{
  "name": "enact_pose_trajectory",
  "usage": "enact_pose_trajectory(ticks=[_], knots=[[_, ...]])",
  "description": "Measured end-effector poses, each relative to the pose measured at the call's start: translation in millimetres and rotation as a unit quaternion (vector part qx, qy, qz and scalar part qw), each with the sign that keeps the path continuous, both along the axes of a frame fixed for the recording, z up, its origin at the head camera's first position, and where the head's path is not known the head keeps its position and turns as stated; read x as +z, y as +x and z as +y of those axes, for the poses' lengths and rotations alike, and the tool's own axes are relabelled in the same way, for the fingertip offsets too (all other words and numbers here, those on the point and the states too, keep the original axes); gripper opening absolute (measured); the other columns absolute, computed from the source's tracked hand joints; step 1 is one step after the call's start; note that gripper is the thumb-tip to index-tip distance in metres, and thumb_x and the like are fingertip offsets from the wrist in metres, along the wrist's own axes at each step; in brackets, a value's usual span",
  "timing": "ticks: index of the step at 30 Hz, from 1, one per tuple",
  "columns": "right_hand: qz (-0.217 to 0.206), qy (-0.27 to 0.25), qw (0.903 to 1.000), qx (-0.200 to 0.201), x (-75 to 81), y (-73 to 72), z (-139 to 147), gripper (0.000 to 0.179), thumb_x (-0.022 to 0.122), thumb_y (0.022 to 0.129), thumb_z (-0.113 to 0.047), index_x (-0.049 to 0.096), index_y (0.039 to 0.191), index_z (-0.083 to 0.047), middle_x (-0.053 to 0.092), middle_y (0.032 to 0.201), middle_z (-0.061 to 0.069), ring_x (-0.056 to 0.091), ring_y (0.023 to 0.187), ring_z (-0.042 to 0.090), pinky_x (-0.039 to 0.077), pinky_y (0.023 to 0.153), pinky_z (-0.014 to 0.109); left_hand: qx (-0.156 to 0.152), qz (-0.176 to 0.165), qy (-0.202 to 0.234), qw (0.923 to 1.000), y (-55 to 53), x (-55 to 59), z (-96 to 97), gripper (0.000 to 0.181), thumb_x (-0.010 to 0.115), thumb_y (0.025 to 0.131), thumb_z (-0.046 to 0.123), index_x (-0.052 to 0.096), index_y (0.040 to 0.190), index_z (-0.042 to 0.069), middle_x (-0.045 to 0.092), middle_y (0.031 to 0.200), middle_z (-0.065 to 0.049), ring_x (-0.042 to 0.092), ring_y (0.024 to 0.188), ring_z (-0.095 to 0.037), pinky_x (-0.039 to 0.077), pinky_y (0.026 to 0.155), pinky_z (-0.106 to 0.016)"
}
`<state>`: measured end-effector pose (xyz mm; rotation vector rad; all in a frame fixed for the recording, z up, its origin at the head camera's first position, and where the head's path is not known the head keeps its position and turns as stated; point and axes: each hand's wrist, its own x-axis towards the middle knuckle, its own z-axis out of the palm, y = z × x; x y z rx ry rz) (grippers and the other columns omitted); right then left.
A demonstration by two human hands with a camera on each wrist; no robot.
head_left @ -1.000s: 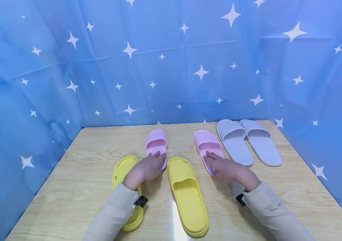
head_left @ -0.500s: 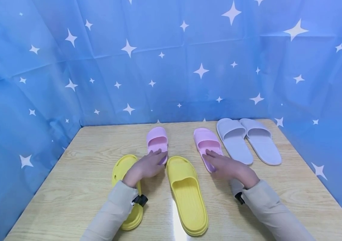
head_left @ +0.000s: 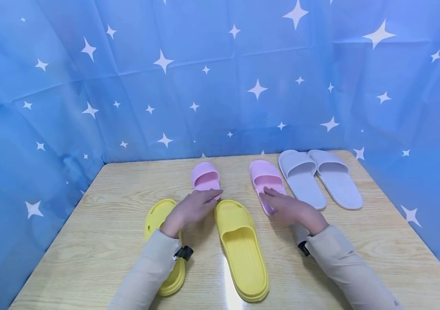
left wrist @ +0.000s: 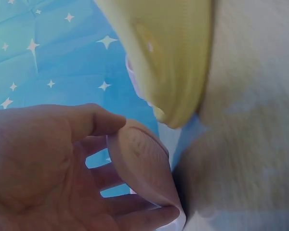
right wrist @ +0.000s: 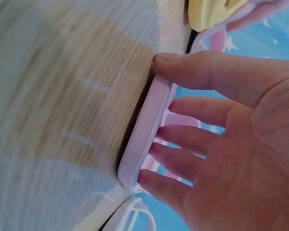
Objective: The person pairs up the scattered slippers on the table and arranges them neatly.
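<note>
Pink slippers (head_left: 206,177) (head_left: 267,180), one in each grip (head_left: 191,209) (head_left: 290,211)

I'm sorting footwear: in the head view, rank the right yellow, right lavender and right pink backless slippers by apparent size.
1. Yellow slipper, also nearest the camera
2. Lavender slipper
3. Pink slipper, part hidden by right hand

Six slippers lie on one table (head_left: 69,254). Two are pink: one pink slipper (head_left: 205,174) at the left hand (head_left: 193,210), another pink slipper (head_left: 266,173) at the right hand (head_left: 291,209). Two are yellow: one yellow slipper (head_left: 161,213) below the left wrist, another yellow slipper (head_left: 244,254) between the two hands. Two pale grey slippers (head_left: 306,185) lie beyond the right hand. One starry curtain (head_left: 204,112) hangs beyond both hands.
</note>
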<state>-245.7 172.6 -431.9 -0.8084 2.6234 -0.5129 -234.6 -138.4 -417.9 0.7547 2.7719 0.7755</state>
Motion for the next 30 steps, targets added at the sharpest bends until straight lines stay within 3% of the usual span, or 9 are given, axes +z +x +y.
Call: enact_pose_trajectory(ticks=[7,13,17,19,20,24,26,28,30], knots=[[-0.013,-0.012,0.9998,-0.002,1.1,-2.1,-2.7,0.074,0.053,0.09,-0.001,0.029,0.16,0.005,0.02,0.167,0.034,0.016,0.157,0.05,0.021,0.126,0.063,-0.018,0.011,0.0,0.9998,-4.5,7.7,17.1,0.043,0.046,0.11,0.017,0.052,0.152,0.01,0.058,0.151,-0.01,0.061,0.126,-0.025,0.049,0.108,-0.046],[-0.002,-0.002,1.0,-0.005,3.9,-7.3,0.3,0.073,0.055,0.089,0.0,0.032,0.158,0.006,0.025,0.165,0.035,0.02,0.156,0.051,0.021,0.126,0.062,-0.032,0.018,-0.003,0.9993,-10.9,11.0,44.6,0.045,0.045,0.111,0.02,0.048,0.155,0.014,0.053,0.156,-0.009,0.052,0.143,-0.029,0.042,0.119,-0.047],[-0.005,-0.008,1.0,-0.001,5.5,-13.2,-0.9,0.073,0.061,0.09,-0.005,0.034,0.156,0.009,0.028,0.163,0.036,0.023,0.154,0.051,0.022,0.126,0.062,-0.031,0.026,0.002,0.9992,-16.3,9.0,61.7,0.043,0.046,0.111,0.021,0.05,0.154,0.014,0.055,0.154,-0.009,0.058,0.137,-0.028,0.046,0.115,-0.045],[-0.009,-0.01,0.9999,-0.002,5.9,-15.4,-1.7,0.075,0.064,0.089,-0.007,0.035,0.155,0.01,0.028,0.162,0.037,0.024,0.154,0.052,0.024,0.125,0.062,-0.032,0.028,0.005,0.9991,-18.1,7.2,69.7,0.043,0.046,0.111,0.022,0.051,0.153,0.014,0.06,0.149,-0.01,0.066,0.119,-0.026,0.051,0.105,-0.042],[-0.011,-0.01,0.9999,-0.004,6.1,-16.2,-2.0,0.076,0.066,0.088,-0.007,0.035,0.155,0.011,0.029,0.162,0.036,0.024,0.154,0.052,0.024,0.125,0.061,-0.034,0.03,0.005,0.999,-18.9,6.4,73.7,0.043,0.046,0.111,0.022,0.051,0.153,0.014,0.068,0.139,-0.012,0.067,0.104,-0.025,0.053,0.096,-0.039],[-0.017,-0.01,0.9997,-0.012,7.4,-18.8,-2.0,0.077,0.067,0.087,-0.006,0.035,0.155,0.012,0.028,0.162,0.037,0.026,0.153,0.052,0.026,0.125,0.061,-0.042,0.033,0.002,0.9985,-21.2,5.4,87.4,0.041,0.046,0.111,0.021,0.053,0.151,0.013,0.074,0.121,-0.015,0.047,0.068,-0.017,0.047,0.076,-0.032],[-0.019,-0.013,0.9996,-0.016,7.5,-20.6,-1.5,0.077,0.066,0.087,-0.005,0.034,0.156,0.011,0.027,0.163,0.036,0.025,0.154,0.051,0.026,0.125,0.061,-0.048,0.034,-0.004,0.9983,-22.7,6.0,91.0,0.041,0.047,0.111,0.02,0.054,0.15,0.012,0.073,0.124,-0.016,0.046,0.068,-0.018,0.047,0.077,-0.032],[-0.018,-0.015,0.9996,-0.017,7.0,-22.6,-0.8,0.077,0.065,0.088,-0.005,0.033,0.156,0.01,0.026,0.164,0.035,0.025,0.154,0.05,0.025,0.125,0.061,-0.048,0.032,-0.009,0.9983,-23.8,6.2,92.1,0.041,0.047,0.11,0.02,0.054,0.15,0.012,0.066,0.141,-0.014,0.056,0.08,-0.02,0.05,0.084,-0.033],[-0.015,-0.019,0.9995,-0.018,6.3,-24.3,0.1,0.077,0.064,0.088,-0.004,0.033,0.157,0.009,0.027,0.164,0.035,0.024,0.155,0.05,0.024,0.126,0.061,-0.049,0.028,-0.013,0.9983,-25.8,4.5,91.7,0.042,0.048,0.11,0.019,0.054,0.15,0.013,0.065,0.143,-0.013,0.064,0.096,-0.024,0.053,0.091,-0.037]])
